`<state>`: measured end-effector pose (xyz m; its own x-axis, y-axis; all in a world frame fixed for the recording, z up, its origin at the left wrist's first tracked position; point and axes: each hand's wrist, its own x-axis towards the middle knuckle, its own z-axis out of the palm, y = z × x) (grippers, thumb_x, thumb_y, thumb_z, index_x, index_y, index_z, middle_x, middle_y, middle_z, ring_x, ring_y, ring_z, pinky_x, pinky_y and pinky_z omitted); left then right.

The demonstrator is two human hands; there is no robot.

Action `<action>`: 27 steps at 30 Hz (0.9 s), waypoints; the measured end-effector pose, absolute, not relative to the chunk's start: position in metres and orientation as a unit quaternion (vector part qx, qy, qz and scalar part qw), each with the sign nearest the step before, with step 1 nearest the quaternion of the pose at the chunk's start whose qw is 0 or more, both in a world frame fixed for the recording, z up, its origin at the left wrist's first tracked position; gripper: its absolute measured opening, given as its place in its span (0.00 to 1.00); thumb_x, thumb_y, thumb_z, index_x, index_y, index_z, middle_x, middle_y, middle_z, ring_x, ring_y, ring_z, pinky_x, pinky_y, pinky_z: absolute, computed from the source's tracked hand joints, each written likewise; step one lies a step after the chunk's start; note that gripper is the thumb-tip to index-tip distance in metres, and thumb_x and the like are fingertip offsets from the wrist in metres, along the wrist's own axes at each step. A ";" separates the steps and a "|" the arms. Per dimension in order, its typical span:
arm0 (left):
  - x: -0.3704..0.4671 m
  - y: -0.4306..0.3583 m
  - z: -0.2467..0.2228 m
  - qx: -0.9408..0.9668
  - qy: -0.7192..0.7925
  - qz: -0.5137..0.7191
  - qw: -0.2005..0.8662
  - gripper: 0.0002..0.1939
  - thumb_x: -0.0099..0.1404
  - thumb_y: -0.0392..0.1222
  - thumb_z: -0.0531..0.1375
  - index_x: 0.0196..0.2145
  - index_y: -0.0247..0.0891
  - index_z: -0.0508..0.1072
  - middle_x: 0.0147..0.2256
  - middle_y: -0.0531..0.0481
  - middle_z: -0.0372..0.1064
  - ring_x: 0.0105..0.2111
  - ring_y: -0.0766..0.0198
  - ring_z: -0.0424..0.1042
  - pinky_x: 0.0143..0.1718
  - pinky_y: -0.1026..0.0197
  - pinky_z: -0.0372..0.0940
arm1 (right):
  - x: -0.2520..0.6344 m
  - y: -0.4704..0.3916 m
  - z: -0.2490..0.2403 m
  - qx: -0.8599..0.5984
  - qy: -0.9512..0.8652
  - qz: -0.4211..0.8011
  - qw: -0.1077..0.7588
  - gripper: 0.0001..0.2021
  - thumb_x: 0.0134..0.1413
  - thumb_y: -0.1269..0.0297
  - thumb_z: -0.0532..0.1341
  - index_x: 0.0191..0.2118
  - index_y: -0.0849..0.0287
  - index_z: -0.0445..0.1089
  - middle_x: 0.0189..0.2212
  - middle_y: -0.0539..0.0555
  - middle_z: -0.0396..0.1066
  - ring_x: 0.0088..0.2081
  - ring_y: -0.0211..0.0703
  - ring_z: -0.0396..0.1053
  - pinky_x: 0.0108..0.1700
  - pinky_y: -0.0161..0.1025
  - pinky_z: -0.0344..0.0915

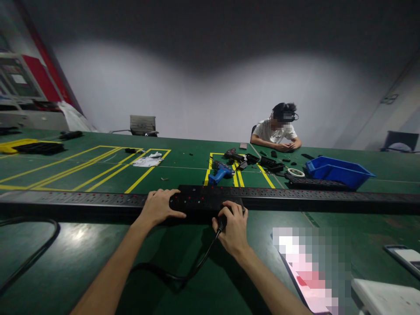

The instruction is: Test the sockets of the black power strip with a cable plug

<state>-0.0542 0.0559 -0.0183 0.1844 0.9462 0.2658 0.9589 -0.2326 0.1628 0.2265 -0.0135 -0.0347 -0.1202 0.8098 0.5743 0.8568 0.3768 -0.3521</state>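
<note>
A short black power strip (193, 202) with small red marks on its top is held level in front of a long black strip of sockets (278, 197). At its left end my left hand (160, 204) grips it, fingers over the top and thumb along the front. My right hand (233, 225) is closed at the right end, around a black plug (222, 223). A black cord (200, 265) hangs from the plug and curves left over the green table (183, 288). How the plug meets the strip is hidden by my fingers.
Beyond the long strip lie a blue power drill (220, 172), loose black parts, a tape roll (295, 173) and a blue bin (337, 169). Another person (277, 129) sits across the table. Nearer are a cable loop (39, 249) on the left and a phone (405, 258) on the right.
</note>
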 end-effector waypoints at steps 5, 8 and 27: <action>-0.057 0.058 -0.019 -0.775 -0.610 -0.165 0.015 0.44 0.41 0.71 0.64 0.53 0.49 0.69 0.47 0.45 0.72 0.48 0.46 0.67 0.50 0.50 0.53 | 0.228 -0.013 -0.033 -0.554 -0.747 -0.025 0.367 0.05 0.54 0.61 0.59 0.34 0.54 0.70 0.49 0.56 0.66 0.52 0.52 0.60 0.58 0.56 0.47; -0.058 0.059 -0.020 -0.775 -0.612 -0.158 0.011 0.44 0.41 0.71 0.64 0.53 0.48 0.69 0.48 0.44 0.71 0.48 0.46 0.66 0.50 0.49 0.53 | 0.229 -0.013 -0.033 -0.552 -0.750 -0.021 0.364 0.05 0.54 0.61 0.59 0.35 0.54 0.70 0.49 0.56 0.66 0.52 0.52 0.60 0.58 0.57 0.46; 0.057 -0.016 0.011 -0.882 -0.420 -0.190 -0.103 0.24 0.59 0.62 0.58 0.20 0.39 0.70 0.23 0.51 0.70 0.29 0.62 0.66 0.38 0.58 0.56 | 0.220 -0.017 -0.035 -0.541 -0.793 0.036 0.277 0.15 0.48 0.69 0.58 0.45 0.58 0.62 0.42 0.56 0.64 0.40 0.46 0.63 0.40 0.40 0.57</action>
